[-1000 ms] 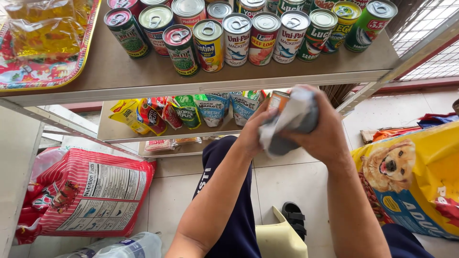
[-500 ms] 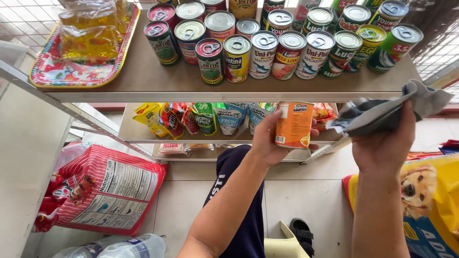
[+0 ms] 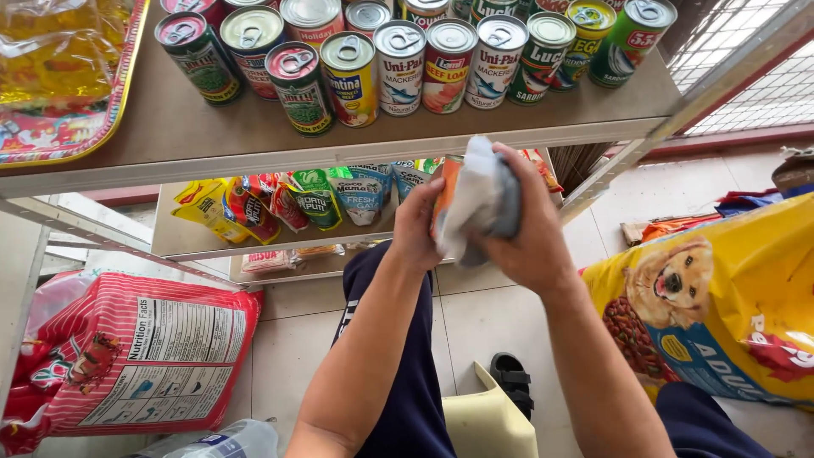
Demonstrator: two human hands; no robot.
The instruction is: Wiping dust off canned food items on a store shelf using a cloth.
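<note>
My left hand [image 3: 417, 227] grips an orange can [image 3: 444, 188] in front of the metal shelf unit [image 3: 254, 140]. My right hand [image 3: 527, 222] holds a grey-white cloth [image 3: 476, 197] pressed against the can, covering most of it. A row of several tin cans [image 3: 398, 59] with pull-tab lids stands on the top shelf just above my hands. Several colourful snack packets [image 3: 315, 197] lie on the lower shelf behind my hands.
A red patterned tray [image 3: 64, 127] with bagged yellow liquid sits top left. A red-and-white sack [image 3: 144, 360] leans lower left, a yellow pet food bag [image 3: 721, 305] at right. A pale yellow stool [image 3: 487, 420], a black sandal [image 3: 513, 382] and a plastic bottle [image 3: 216, 441] are on the tiled floor.
My right hand has swung the cloth back from the right onto the can held by my left hand. The view has tilted slightly.
</note>
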